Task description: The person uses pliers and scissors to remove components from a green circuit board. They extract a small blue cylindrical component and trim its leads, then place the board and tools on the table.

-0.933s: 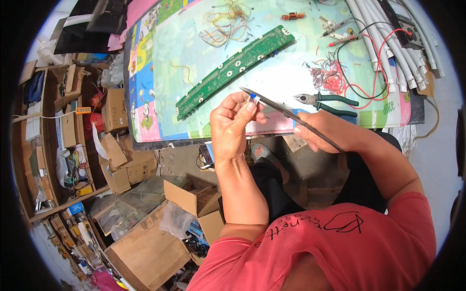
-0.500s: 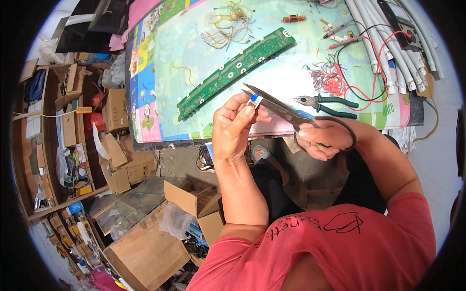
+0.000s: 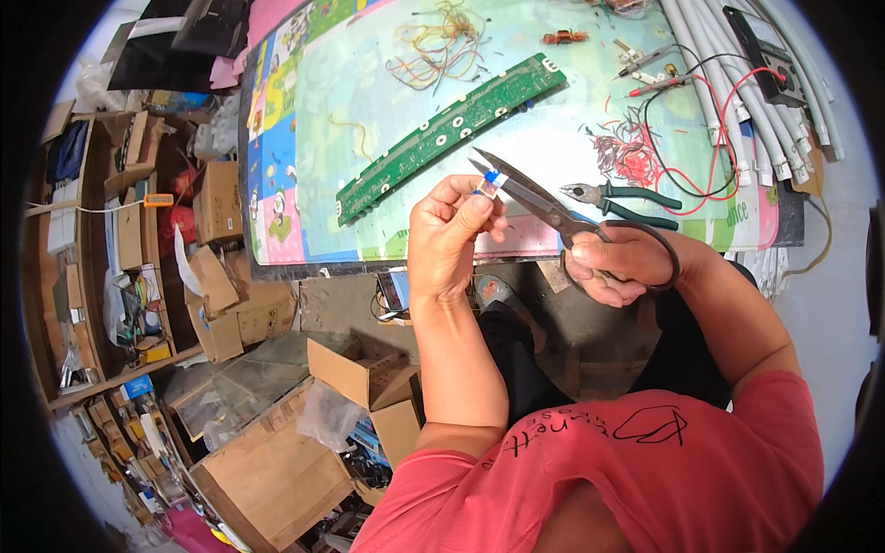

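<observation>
Between the thumb and fingers of my left hand is a small blue and white piece; its exact kind I cannot make out. My right hand grips the handles of large dark scissors. Their blades are slightly parted and point up and left, right at the small piece. Beyond my hands, a long green circuit board lies slantwise on the table. Green-handled pliers rest to the right of the scissors, by a heap of red and white wire scraps.
A tangle of thin wires and a copper coil lie at the back of the table. At the right are a multimeter, its red and black leads and white tubes. Cardboard boxes and wooden shelves stand at the left.
The small piece has turned in my left fingers and shifted slightly to the right. The scissor blades have opened a little wider and moved slightly right.
</observation>
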The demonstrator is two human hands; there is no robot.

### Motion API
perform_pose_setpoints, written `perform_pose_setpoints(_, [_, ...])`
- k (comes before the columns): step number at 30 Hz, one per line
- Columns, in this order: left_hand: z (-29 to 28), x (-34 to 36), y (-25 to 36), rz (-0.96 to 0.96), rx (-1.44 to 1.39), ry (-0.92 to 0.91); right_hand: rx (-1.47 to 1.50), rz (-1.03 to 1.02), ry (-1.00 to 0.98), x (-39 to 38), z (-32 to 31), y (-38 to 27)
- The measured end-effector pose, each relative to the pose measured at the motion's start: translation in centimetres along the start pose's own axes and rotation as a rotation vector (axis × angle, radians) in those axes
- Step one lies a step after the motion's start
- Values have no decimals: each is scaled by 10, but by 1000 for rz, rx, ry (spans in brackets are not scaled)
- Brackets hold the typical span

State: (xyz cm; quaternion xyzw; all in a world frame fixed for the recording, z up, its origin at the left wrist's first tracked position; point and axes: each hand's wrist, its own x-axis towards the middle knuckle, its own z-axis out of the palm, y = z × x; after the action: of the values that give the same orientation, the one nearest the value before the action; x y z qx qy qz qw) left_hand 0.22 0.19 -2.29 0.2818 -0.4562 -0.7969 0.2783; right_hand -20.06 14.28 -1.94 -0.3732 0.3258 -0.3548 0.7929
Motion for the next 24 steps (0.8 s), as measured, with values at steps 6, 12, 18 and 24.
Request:
perform_pose_setpoints(6, [9, 0, 1, 33, -116, -36, 306, 18, -136, -1, 3, -3])
perform_pose_setpoints(12, [12, 3, -1, 30, -41, 6, 161, 20, -30, 4, 1, 3])
perform_pose_setpoints(18, [6, 11, -6, -3, 73, 75, -344, 156, 216, 7, -6, -5])
perform_pose_setpoints(24, [8, 20, -9, -18, 176, 351, -865, 121, 811, 9, -40, -8])
